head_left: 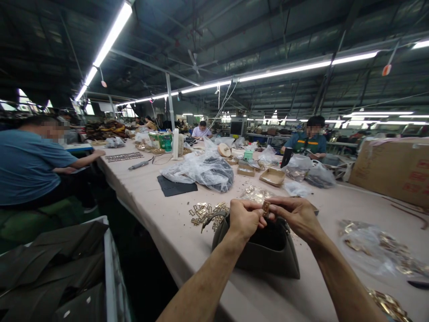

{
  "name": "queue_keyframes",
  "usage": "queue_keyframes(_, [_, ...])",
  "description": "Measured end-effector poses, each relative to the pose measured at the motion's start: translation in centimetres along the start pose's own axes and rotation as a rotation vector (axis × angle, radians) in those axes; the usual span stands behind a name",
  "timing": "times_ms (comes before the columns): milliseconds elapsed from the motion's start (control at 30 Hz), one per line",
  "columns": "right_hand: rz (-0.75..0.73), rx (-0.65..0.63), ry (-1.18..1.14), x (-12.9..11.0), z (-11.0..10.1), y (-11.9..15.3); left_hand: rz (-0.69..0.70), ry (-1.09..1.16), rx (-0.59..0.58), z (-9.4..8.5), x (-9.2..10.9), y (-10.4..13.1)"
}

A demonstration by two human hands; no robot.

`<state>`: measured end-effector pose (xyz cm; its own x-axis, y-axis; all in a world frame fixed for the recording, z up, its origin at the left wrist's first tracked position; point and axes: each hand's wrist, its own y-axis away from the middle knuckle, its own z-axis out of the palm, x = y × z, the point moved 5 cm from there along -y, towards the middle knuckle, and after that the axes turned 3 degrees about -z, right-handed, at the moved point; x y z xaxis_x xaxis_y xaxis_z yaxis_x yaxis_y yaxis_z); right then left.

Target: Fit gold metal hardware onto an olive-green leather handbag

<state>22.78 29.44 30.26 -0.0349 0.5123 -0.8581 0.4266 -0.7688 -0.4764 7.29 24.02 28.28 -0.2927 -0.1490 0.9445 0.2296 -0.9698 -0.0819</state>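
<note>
A dark olive handbag [271, 255] stands on the table with its mouth open toward me. Over its far rim both hands meet at a small gold metal plate [266, 208], which has a slot in it. My left hand [243, 219] pinches the plate's left side and lower end between thumb and fingers. From the other side, my right hand [296, 214] grips it with thumb and forefinger. Just beyond the bag lies a loose pile of similar gold plates [204, 212]. The fingers hide part of the plate and the bag's far rim.
Plastic bags of gold hardware [378, 246] lie at right, near a large cardboard box [392, 170]. A clear bag of dark pieces [208, 167] and a shallow carton [272, 176] sit farther back. At lower left is a crate [112, 268] of dark pieces. Several people work around.
</note>
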Motion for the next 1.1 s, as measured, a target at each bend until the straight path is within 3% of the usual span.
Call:
queue_keyframes(333, [-0.116, 0.002, 0.048, -0.1, 0.1, 0.0, 0.012, -0.023, 0.001, 0.2, 0.5, 0.3])
queue_keyframes(600, [-0.244, -0.021, 0.239, -1.1, 0.6, 0.3, 0.037, -0.022, 0.047, 0.6, 0.3, 0.0])
queue_keyframes(833, [-0.244, -0.035, 0.279, -1.8, 0.5, 0.4, 0.053, -0.032, 0.050, 1.0, 0.3, -0.3])
queue_keyframes(1100, [-0.192, 0.080, 0.216, -1.8, 0.2, 0.3, 0.048, -0.083, -0.040, 0.7, 0.2, -0.3])
